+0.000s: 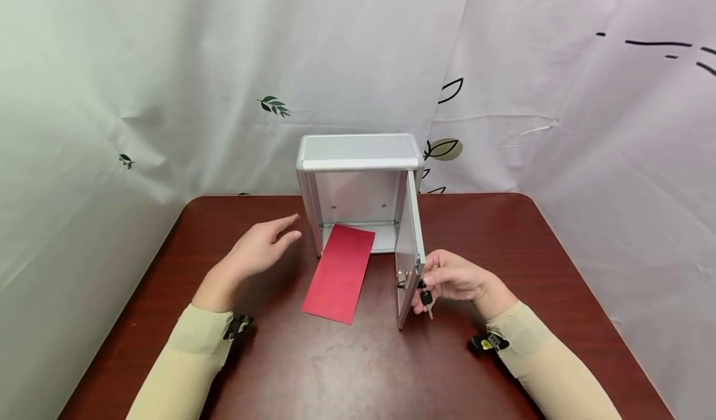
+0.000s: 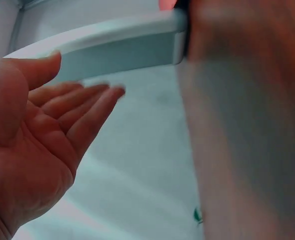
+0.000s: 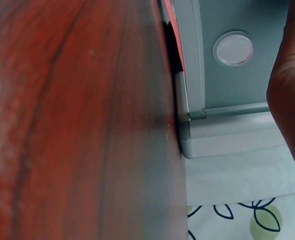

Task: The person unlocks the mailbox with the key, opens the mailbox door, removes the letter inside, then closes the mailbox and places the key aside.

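Observation:
In the head view a small silver metal box (image 1: pixel 360 150) stands upright with its door (image 1: pixel 411 252) swung wide on the right side. A red envelope (image 1: pixel 340 274) lies partly on the box floor and juts out over the front. My right hand (image 1: pixel 455 277) is at the door's free edge, its thumb and fingers pinching the key (image 1: pixel 422 284) at the lock; a second key (image 1: pixel 427 302) dangles below. Just left of the box, my left hand (image 1: pixel 260 249) is held with fingers extended, holding nothing. Its open palm also shows in the left wrist view beside the box wall (image 2: pixel 117 55).
The box sits toward the back of a dark red wooden table (image 1: pixel 335 376). A white cloth backdrop (image 1: pixel 358 47) with leaf prints hangs behind and at both sides. A round pale disc (image 3: pixel 233 48) shows on the door's outer face in the right wrist view.

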Action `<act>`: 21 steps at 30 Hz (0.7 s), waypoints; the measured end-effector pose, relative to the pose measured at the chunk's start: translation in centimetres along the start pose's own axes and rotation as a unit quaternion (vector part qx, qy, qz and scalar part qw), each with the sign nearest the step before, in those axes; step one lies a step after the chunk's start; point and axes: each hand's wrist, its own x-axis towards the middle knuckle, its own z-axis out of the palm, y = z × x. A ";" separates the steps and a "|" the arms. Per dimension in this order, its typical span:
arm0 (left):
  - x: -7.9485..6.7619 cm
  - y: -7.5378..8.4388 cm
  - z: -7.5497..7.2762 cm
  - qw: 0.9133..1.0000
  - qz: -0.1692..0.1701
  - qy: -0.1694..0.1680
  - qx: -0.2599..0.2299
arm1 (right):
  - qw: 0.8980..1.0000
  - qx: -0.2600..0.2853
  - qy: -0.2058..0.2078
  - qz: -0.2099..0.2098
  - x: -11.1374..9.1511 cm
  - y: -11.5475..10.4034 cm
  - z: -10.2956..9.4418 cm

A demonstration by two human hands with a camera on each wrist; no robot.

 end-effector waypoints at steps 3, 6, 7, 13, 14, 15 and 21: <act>-0.7 0.4 -0.4 1.000 0.022 0.005 0.013 | 1.000 0.000 0.000 0.001 0.0 -0.1 0.0; -1.2 1.0 0.0 0.997 0.069 -0.008 0.031 | 1.000 0.002 -0.002 0.002 0.0 -0.1 0.0; -1.4 1.2 0.2 0.995 0.089 -0.013 0.038 | 1.000 0.003 -0.003 0.001 -0.1 -0.1 0.0; -1.4 1.7 1.9 0.974 0.210 -0.017 0.085 | 1.000 0.004 -0.007 -0.002 -0.1 -0.1 0.0; -1.4 1.7 2.1 0.969 0.227 -0.012 0.097 | 1.000 0.003 -0.007 -0.002 -0.1 -0.1 0.0; -1.3 1.6 2.4 0.964 0.242 -0.008 0.108 | 1.000 0.003 -0.006 -0.001 -0.1 -0.1 0.0; -1.0 1.2 3.3 0.949 0.281 -0.019 0.143 | 1.000 0.002 -0.001 0.004 0.0 0.0 0.0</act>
